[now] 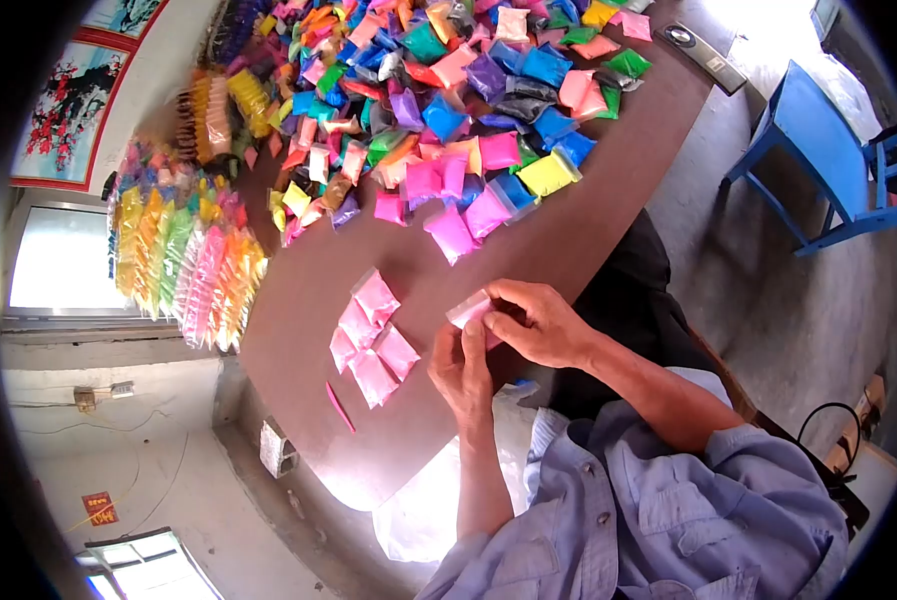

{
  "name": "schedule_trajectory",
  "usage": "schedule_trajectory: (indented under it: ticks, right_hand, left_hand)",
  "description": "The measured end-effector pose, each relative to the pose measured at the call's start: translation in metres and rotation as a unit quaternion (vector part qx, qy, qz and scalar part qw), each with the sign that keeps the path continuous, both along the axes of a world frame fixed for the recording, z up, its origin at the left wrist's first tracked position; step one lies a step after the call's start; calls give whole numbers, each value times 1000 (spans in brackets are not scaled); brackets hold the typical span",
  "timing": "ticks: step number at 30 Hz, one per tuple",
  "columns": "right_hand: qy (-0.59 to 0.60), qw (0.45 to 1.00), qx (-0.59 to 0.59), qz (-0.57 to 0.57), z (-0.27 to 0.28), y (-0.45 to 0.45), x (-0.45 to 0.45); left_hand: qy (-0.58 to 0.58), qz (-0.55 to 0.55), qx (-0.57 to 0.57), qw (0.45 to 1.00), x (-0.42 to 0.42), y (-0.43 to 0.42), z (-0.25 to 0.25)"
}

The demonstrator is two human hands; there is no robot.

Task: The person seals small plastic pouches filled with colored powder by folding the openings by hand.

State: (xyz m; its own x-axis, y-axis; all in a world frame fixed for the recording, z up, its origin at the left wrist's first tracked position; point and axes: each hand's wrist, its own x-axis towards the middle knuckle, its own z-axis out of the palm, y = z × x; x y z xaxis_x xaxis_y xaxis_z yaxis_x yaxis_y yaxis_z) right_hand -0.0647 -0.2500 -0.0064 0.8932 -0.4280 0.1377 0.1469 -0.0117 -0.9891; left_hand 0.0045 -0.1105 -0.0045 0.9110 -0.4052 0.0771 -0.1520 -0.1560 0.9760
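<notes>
Grasping a small pink packet (473, 308) with the grip of both hands: pinching its edge between thumb and fingers of the right hand (540, 322), holding the lower part in the left hand (461, 372). Working at the near edge of the brown tabletop (298, 270), near a cluster of pink packets (372, 342), with a slim pink stick (340, 407) just beside that. Farther out, facing a large heap of many-coloured packets (448, 90), then hanging bunches of colourful bags (183, 250) by the wall.
</notes>
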Motion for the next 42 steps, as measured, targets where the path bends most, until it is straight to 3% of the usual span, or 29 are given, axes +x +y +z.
schedule_trajectory:
  ticks: [4, 6, 12, 16, 19, 24, 31, 34, 37, 40, 42]
  right_hand:
    - [46, 999, -5, 14, -1, 1, 1]
    - [3, 997, -77, -5, -6, 3, 3]
    - [-76, 991, -80, -70, -8, 8, 7]
    - [-50, 996, -53, -55, -11, 8, 8]
    - [-26, 998, -49, -41, -5, 8, 7]
    - [-12, 997, -62, -35, -1, 8, 6]
    - [-50, 997, -4, -61, -13, 12, 13]
    - [-45, 997, -13, -68, -12, 11, 12]
    - [-72, 994, -29, -71, -12, 10, 11]
    - [-39, 997, -52, -49, -2, 7, 7]
    - [2, 997, -55, -51, 4, 8, 6]
  left_hand:
    - [15, 16, -7, 1000, 3, 3, -2]
    - [-2, -8, -41, 999, 7, 11, -12]
    - [42, -2, -75, 996, 5, 12, -14]
    - [44, -1, -31, 999, 4, 12, -5]
    - [67, 41, -116, 990, 5, 9, -11]
    - [8, 42, -23, 999, 4, 11, -9]
    - [-9, 14, -23, 1000, 1, 4, -1]
    - [-22, -16, 67, 997, 6, 12, -7]
    - [-55, -16, 8, 998, 7, 9, -15]
    - [-87, 2, 62, 994, 6, 12, -13]
    - [-58, 15, 24, 998, 1, 6, -9]
